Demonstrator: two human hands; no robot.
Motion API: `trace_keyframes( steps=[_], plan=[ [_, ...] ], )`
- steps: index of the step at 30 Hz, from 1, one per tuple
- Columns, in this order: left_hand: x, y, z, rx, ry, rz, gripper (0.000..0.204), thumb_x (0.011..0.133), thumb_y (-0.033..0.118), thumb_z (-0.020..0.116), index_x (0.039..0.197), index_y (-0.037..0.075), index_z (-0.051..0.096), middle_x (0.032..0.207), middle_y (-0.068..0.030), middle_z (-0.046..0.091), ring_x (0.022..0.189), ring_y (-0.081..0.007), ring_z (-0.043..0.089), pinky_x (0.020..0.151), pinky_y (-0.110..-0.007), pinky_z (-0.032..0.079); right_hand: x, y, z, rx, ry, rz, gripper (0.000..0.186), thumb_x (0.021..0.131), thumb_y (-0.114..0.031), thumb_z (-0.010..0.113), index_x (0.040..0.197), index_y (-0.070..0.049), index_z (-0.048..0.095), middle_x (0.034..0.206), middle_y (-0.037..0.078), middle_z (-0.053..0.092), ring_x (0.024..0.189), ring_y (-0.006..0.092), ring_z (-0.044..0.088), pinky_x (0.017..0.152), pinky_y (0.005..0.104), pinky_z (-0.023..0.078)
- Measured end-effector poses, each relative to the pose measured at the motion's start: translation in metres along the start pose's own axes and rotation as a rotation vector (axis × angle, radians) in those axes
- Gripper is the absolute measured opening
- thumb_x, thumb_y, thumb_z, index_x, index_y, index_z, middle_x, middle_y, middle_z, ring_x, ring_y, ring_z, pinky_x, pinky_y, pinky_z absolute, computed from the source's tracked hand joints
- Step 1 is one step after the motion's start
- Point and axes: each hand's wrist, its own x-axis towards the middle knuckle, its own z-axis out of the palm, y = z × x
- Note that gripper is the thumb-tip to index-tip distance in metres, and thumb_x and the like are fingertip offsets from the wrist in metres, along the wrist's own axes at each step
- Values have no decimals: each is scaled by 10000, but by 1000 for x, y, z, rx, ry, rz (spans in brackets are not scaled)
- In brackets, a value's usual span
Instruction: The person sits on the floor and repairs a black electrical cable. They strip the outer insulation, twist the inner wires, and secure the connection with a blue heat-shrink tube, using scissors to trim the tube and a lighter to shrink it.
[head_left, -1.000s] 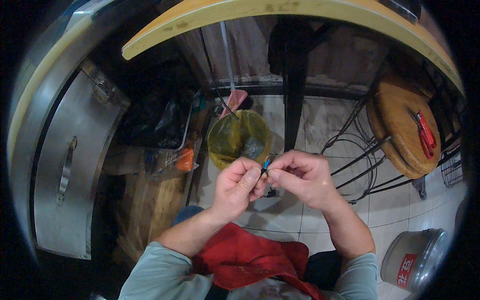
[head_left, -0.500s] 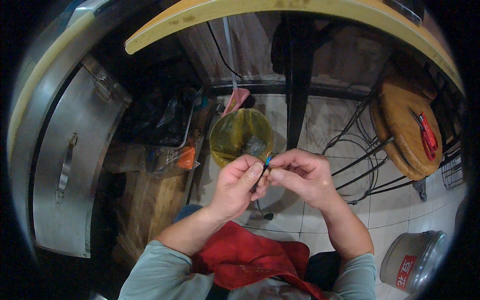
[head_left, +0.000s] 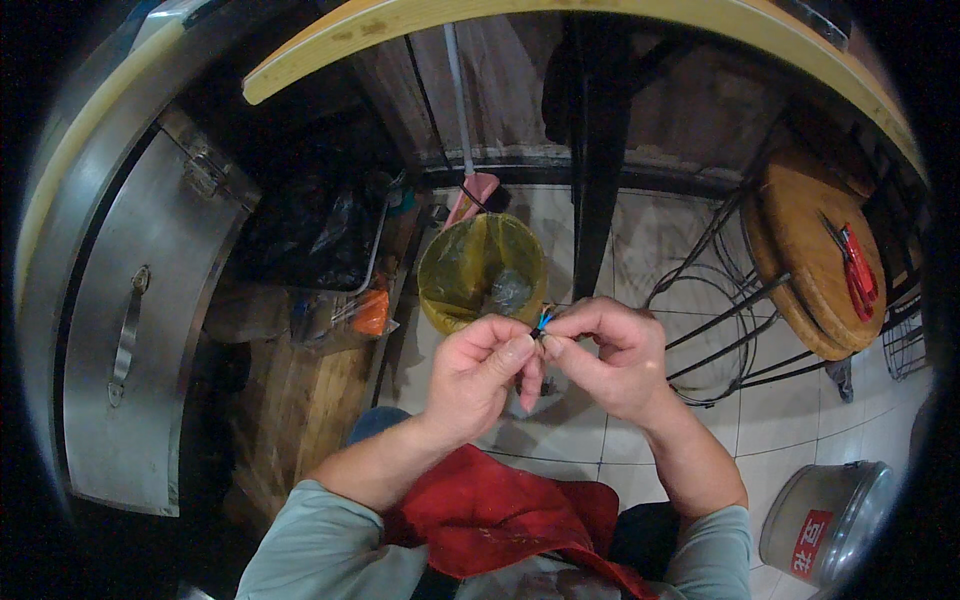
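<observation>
In front of my red apron [head_left: 490, 520], both hands meet around the end of a black cable with bared thin wires [head_left: 544, 320]. Blue shows clearly among the wires, with paler or copper-coloured strands beside it. My left hand [head_left: 478, 368] pinches the black sheath between thumb and fingers, one finger pointing downward. From the other side my right hand [head_left: 612, 358] pinches at the wires with thumb and forefinger. The fingers hide most of the cable. Just beyond the hands stands a bin with a yellow liner [head_left: 445, 275], with crumpled clear plastic inside.
Red-handled pliers or scissors [head_left: 858, 275] lie on stacked wooden stools [head_left: 800, 260] at right. A lidded metal pot [head_left: 830, 520] stands lower right. Overhead curves a yellow table edge [head_left: 400, 35]. A pink dustpan [head_left: 470, 198] sits behind the bin; a steel door [head_left: 130, 350] is at left.
My left fingers have shifted, and one now points down. The cable length below them no longer shows. The wires look more spread. A dark cord by the dustpan now hangs lower, toward the bin.
</observation>
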Motion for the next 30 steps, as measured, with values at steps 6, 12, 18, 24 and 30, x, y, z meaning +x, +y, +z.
trace_keyframes(
  steps=[6, 12, 18, 24, 30],
  plan=[
    [0, 5, -3, -271, -70, -181, 174, 944, 167, 495, 938, -1, 538, 745, -92, 566, 602, -161, 548, 483, -279, 461, -2, 6, 1, 88, -20, 18, 68, 784, 40, 644, 849, 20, 637, 820, 81, 649, 754, 125, 607, 678, 245, 479],
    [4, 4, -4, -211, 1, -148, 143, 936, 149, 506, 907, 11, 530, 730, -87, 567, 594, -164, 547, 488, -283, 459, 1, 4, 5, 105, 37, 149, 74, 815, -45, 648, 871, 2, 644, 803, 47, 652, 735, 81, 594, 668, 240, 491],
    [11, -6, 5, 60, 66, -130, 84, 910, 103, 536, 959, 36, 522, 731, -101, 578, 610, -198, 565, 526, -313, 480, -4, -4, -10, -46, 21, 137, 111, 844, -78, 633, 910, 11, 629, 855, 59, 636, 783, 100, 595, 701, 259, 487],
    [-13, -10, 11, 50, -27, -27, 110, 877, 43, 554, 983, 16, 541, 793, -135, 600, 647, -220, 601, 569, -330, 514, -20, -33, -23, -111, -45, 151, 100, 853, -105, 622, 886, -13, 638, 775, 56, 637, 714, 97, 599, 652, 259, 485],
    [-21, -3, 6, 57, 18, -27, 123, 876, 51, 569, 988, 8, 545, 742, -134, 604, 645, -210, 598, 568, -326, 508, -13, -97, -155, -923, 301, -226, 82, 812, -120, 643, 846, -46, 652, 762, 74, 637, 666, 166, 614, 578, 280, 482]
  ],
)
